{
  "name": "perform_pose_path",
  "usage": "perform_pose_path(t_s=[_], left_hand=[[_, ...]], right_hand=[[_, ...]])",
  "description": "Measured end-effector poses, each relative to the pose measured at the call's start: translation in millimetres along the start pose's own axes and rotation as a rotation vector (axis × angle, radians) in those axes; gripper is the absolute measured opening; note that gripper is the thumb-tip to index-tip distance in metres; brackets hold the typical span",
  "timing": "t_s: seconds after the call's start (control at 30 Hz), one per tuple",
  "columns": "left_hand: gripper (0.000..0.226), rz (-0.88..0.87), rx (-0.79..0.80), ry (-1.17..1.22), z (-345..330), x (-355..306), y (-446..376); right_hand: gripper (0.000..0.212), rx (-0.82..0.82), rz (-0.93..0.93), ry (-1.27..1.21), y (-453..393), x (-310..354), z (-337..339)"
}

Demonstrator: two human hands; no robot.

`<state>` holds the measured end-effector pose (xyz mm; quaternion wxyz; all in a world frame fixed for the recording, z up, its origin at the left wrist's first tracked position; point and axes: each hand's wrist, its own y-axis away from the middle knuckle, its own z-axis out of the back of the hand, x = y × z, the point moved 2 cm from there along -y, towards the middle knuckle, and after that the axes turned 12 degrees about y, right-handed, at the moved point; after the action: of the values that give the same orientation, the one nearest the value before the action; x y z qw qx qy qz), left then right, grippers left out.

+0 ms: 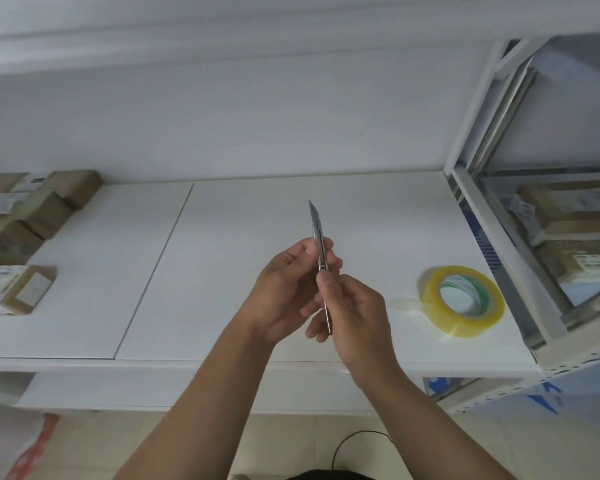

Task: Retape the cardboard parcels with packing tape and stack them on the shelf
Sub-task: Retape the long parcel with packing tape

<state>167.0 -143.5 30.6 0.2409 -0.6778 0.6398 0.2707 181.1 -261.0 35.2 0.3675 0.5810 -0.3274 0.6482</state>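
1. Holding a thin metal knife (321,258) up in the air, both hands are close together above the white surface (222,271).
2. The knife is long, skinny and shiny grey, with a pointed blade sticking out of its far end.
3. Its long side runs almost straight away from the person, and the sharp tip points toward the wall and a tiny bit left.
4. The left hand (284,289) curls its fingers around the middle of the knife from the left side.
5. The right hand (350,313) wraps around the near end of the knife, with its thumb pressing on top just behind the little slider.
6. The roll of tape (463,301) is a round ring, clear and yellowish, with a white and green inside. It lies flat on the surface, well to the right of the hands, near the metal shelf (499,237). A short loose bit of tape sticks out on its left side.
7. Brown cardboard parcels (32,216) with white paper labels sit in a bunch at the far left of the surface, well apart from the hands.
8. More brown parcels on the shelf (565,216) are stacked on the right, and they look shiny, as if wrapped in tape.
9. The surface is smooth and flat, with a thin line running across it.
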Motion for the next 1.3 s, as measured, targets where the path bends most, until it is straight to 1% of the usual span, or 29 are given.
perform_pose_path(t_s=[0.13,0.27,0.37,0.53,0.63,0.7,0.77,0.83,0.97,1.07,1.2,1.3], left_hand=[[0.028,0.036,0.054,0.057,1,0,-3],[0.03,0.044,0.05,0.062,1,-1,-6],[0.033,0.03,0.036,0.062,1,-2,-8],[0.035,0.015,0.025,0.059,0,-9,-10],[0.03,0.007,-0.007,0.036,2,-12,-12],[0.026,-0.001,-0.05,-0.008,3,-12,-12],[0.023,-0.014,-0.076,0.004,2,-12,-13],[0.021,-0.026,-0.096,0.052,0,-11,-12],[0.02,-0.04,-0.116,0.088,-4,-12,-12],[0.019,-0.055,-0.111,0.102,-5,-12,-12],[0.02,-0.055,-0.103,0.113,-6,-9,-13],[0.021,-0.031,-0.124,0.083,-1,-4,-18]], right_hand=[[0.04,0.022,0.008,-0.066,0,3,-3],[0.041,0.011,0.001,-0.08,-2,3,-4],[0.039,0.009,0.03,-0.069,-4,2,-3],[0.023,0.091,0.095,-0.074,-8,-1,-2],[0.015,0.151,0.12,-0.069,-9,-5,0],[0.016,0.186,0.123,-0.07,-9,-6,3],[0.017,0.206,0.125,-0.06,-9,-5,5],[0.015,0.188,0.123,-0.036,-9,-3,4],[0.023,0.104,0.163,0.011,-9,-4,3],[0.022,0.104,0.211,0.01,-12,-7,5],[0.02,0.13,0.225,0.046,-13,-12,9],[0.02,0.111,0.179,0.105,-15,-15,14]])
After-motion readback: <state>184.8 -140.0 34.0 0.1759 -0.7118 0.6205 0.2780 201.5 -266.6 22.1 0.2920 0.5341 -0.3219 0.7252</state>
